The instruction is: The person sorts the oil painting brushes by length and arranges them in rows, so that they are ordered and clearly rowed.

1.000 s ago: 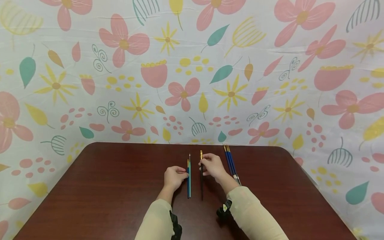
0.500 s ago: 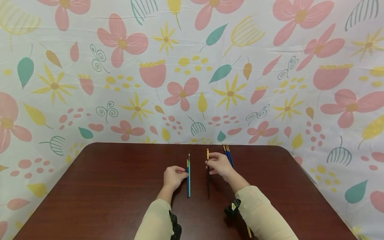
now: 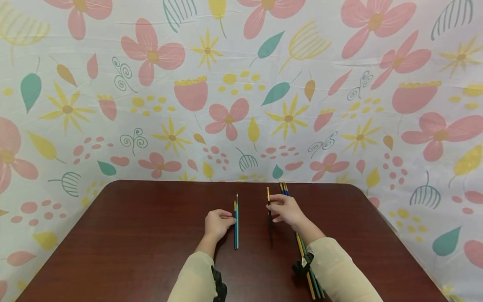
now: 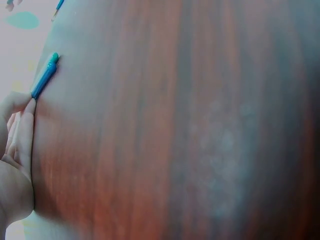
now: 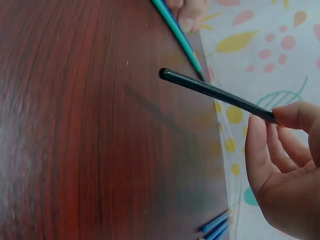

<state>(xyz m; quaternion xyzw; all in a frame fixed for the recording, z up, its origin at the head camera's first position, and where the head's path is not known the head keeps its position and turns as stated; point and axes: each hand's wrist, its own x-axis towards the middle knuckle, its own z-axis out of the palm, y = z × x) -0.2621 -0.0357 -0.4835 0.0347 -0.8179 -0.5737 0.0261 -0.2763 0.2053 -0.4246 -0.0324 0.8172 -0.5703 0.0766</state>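
My left hand point(image 3: 216, 225) pinches a slim blue paintbrush point(image 3: 235, 235) near the middle of the table. A teal paintbrush point(image 3: 237, 228) lies right along its right side. In the left wrist view, thumb and fingertips meet at the blue handle point(image 4: 44, 81), with a teal end showing past it. My right hand point(image 3: 289, 211) holds a black paintbrush point(image 3: 270, 222), bristles pointing to the far side. In the right wrist view the black handle point(image 5: 215, 92) sticks out from between thumb and fingertips, above the table, its shadow below.
Several blue-handled paintbrushes point(image 3: 285, 191) lie at the far right, partly behind the right hand. Nearer, yellow-handled point(image 3: 311, 283) and green-handled point(image 3: 318, 285) brushes lie partly under the right sleeve. The brown table point(image 3: 143, 235) ends at a flower-printed cloth point(image 3: 226, 159).
My right hand has moved right with the black paintbrush, away from the blue and teal ones. The yellow and green handles have come into sight. My left hand has stayed in place.
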